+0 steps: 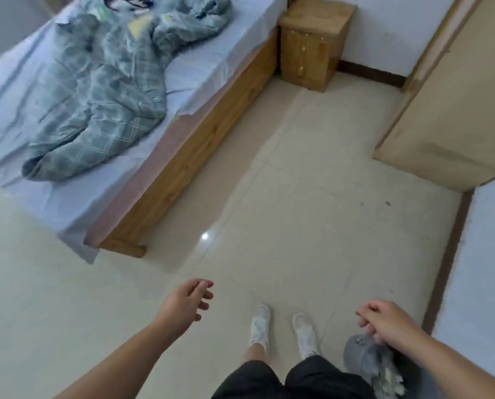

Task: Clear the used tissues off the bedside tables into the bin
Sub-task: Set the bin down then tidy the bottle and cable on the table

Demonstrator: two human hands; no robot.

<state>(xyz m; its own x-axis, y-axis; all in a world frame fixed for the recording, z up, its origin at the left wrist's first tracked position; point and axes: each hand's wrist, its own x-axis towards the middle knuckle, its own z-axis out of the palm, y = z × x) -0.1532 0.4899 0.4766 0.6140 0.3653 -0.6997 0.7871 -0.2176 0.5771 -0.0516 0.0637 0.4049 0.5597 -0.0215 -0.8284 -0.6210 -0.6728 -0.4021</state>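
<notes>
My right hand [384, 321] hangs low at the right, with its fingers curled on the rim of a grey bin bag [361, 358]. Pale crumpled tissues [388, 380] show inside the bag. In front of me, above the floor, my left hand [187, 300] holds nothing and its fingers are loosely apart. A wooden bedside table [312, 44] stands far ahead against the wall, beside the head of the bed. I see no tissues on the part of its top that shows.
A wooden bed [182, 156] with a pale blue sheet and a rumpled green checked quilt [102, 105] fills the left. An open door [453, 105] juts in at the right. Pale floor tiles [298, 214] run between them. My white shoes [280, 329] are below.
</notes>
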